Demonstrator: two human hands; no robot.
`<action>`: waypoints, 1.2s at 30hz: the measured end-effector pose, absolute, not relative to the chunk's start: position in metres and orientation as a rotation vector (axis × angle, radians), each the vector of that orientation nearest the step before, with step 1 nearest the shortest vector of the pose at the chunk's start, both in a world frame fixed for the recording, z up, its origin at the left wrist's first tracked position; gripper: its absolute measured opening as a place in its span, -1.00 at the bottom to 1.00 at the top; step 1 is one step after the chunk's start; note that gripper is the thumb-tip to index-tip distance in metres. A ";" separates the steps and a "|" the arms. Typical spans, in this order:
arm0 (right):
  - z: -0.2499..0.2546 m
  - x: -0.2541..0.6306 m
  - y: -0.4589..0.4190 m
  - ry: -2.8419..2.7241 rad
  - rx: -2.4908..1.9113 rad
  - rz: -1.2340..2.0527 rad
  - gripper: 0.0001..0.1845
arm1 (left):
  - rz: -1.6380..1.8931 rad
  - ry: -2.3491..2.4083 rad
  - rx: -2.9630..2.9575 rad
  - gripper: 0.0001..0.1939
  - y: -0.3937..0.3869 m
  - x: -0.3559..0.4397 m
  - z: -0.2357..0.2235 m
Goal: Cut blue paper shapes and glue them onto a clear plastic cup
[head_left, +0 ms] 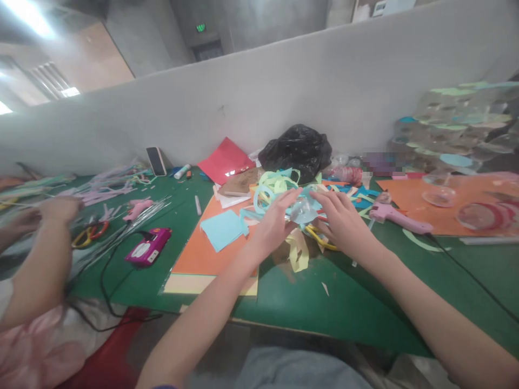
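Observation:
Between my two hands is a clear plastic piece (304, 210), like a cut bottle end or small cup, with light blue at its top. My left hand (279, 220) grips it from the left with bent fingers. From the other side my right hand (338, 220) has its fingertips on it. Curled light green paper strips (279, 182) lie just behind. Yellow-handled scissors (320, 237) are partly hidden under my right hand, and a pale yellow paper strip (298, 251) lies in front.
Orange sheets (203, 254) with a light blue paper square (223, 229) lie left. A pink glue gun (399, 216) with a trailing cord is on the right, near stacked clear plastic pieces (458, 124). A black plastic bag (298, 151) sits behind. Another person's arm (48, 248) works at far left.

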State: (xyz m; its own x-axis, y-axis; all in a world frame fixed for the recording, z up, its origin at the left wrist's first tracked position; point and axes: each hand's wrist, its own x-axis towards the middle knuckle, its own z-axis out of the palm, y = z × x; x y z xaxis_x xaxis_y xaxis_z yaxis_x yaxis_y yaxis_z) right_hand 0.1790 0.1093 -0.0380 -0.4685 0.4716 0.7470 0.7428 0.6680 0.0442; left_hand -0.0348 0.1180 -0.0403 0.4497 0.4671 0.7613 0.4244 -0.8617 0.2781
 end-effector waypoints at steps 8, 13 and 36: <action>-0.029 0.183 0.105 -2.166 -0.800 -0.509 -0.84 | 1.327 0.788 2.781 -0.37 0.122 -0.040 -0.033; -0.025 0.187 0.104 -2.192 -0.814 -0.504 -0.81 | 1.332 0.739 2.948 -0.35 0.126 -0.045 -0.034; -0.023 0.173 0.100 -2.026 -0.899 0.137 -0.57 | 1.139 1.077 2.091 -0.56 0.112 -0.036 -0.028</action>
State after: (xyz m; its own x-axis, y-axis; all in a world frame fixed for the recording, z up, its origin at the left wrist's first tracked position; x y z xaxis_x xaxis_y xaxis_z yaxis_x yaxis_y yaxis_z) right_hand 0.1728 0.0998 -0.0232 -0.3424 0.6417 0.6863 0.5436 0.7311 -0.4124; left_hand -0.0359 0.1120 -0.0278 0.3291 0.8344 0.4422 0.3948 -0.5470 0.7382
